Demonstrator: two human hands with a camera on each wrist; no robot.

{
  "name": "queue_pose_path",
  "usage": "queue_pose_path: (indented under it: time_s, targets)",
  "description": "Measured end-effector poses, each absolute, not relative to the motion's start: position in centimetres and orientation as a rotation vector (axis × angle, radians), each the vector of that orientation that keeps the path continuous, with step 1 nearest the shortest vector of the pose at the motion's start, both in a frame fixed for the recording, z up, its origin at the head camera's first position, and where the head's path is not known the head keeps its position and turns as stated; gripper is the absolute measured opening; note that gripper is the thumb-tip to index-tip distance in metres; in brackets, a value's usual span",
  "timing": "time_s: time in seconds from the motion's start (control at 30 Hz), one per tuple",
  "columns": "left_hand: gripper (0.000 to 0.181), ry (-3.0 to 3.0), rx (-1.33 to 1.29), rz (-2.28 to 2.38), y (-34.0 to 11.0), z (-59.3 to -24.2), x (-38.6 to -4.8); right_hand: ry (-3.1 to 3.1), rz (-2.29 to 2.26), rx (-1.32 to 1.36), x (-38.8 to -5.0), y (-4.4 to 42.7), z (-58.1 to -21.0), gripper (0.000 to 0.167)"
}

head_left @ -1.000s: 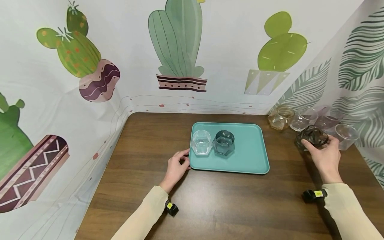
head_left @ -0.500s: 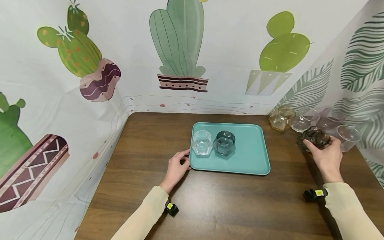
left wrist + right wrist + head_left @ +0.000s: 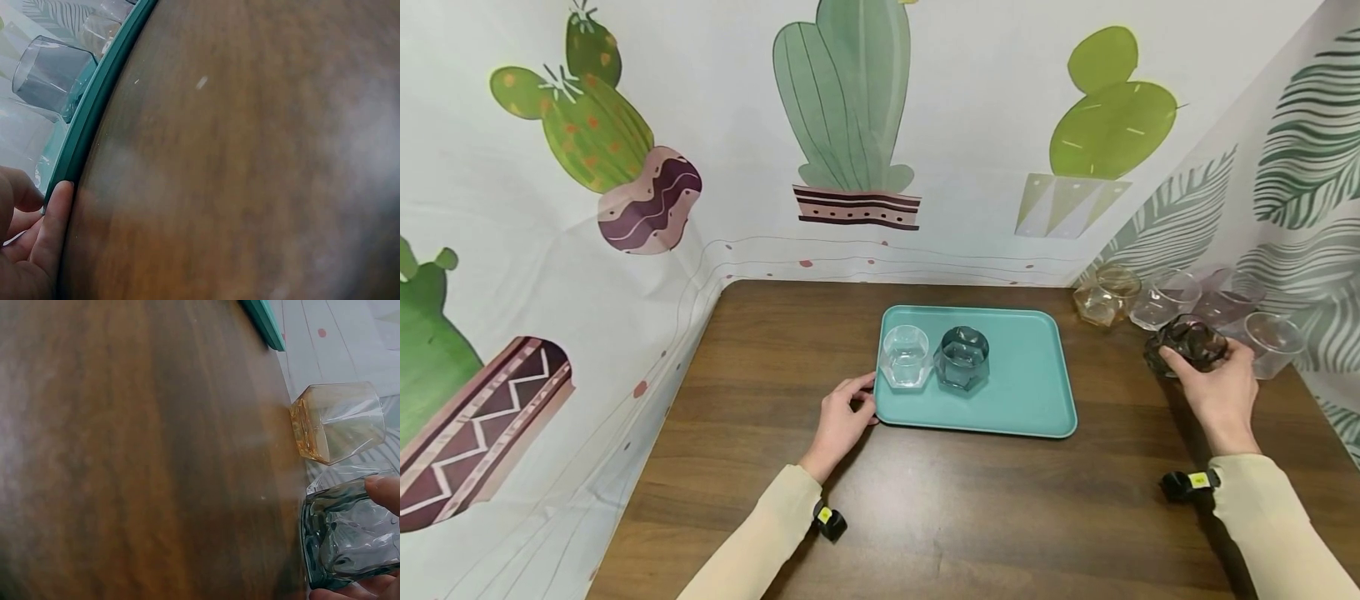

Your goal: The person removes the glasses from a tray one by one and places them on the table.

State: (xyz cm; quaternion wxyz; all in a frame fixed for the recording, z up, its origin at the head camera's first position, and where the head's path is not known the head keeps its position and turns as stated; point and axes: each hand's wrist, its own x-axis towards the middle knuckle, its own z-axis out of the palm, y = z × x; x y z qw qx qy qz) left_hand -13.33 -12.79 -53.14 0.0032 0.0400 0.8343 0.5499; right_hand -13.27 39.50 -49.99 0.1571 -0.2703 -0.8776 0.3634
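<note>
"Where is the dark glass [image 3: 1183,348] held?"

"Toward the right of the table [image 3: 970,517], beside a clear glass [image 3: 1273,348]. Its sides are gripped by the right hand [image 3: 1221,400], thumb opposite fingers; whether it is lifted cannot be told."

"Its handling?"

"Rigid, slick and breakable, by judgement; best gripped around the thick lower walls."

"And the left hand [image 3: 842,418]?"

"The rim of the teal tray [image 3: 1026,379] is pinched by it."

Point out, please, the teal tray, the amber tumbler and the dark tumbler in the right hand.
Teal tray [image 3: 1028,375]: head view, bare part of its floor.
Amber tumbler [image 3: 340,424]: right wrist view, middle of its wall.
Dark tumbler [image 3: 351,540]: right wrist view, middle of its body.
</note>
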Motion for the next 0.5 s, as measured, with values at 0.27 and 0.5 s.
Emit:
queue_pose_path:
  time_s: [0.27, 0.5]
  targets:
    - [0.045, 2.609, 0.13, 1.75, -12.84, -53.03, -13.26, -2.501, 1.03, -0.724, -13.35, 39.52, -49.94, 0.078]
    - [0.045, 2.603, 0.12, 1.739, -12.84, -53.13, -13.27, -2.521, 1.011, -0.727, -13.37, 39.52, -50.04, 0.079]
